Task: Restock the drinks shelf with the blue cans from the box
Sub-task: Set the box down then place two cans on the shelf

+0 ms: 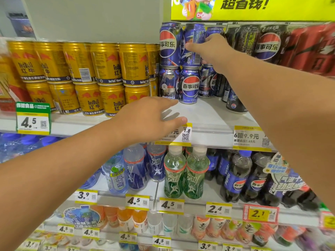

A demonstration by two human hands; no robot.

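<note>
Both arms reach forward; right grip [208,49] curled, left grip [154,118] spread flat.

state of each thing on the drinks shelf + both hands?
right hand: grips top blue can
top blue can: upright, stacked on a lower can
lower blue cans: upright on shelf
left hand: open, holds nothing
gold cans: stacked in two tiers

Glossy blue aluminium cans [190,86] carry red, white and blue globe logos; squat gold metal cans [107,63] show red bulls; yellow paper price tags [137,201] have black digits.
</note>
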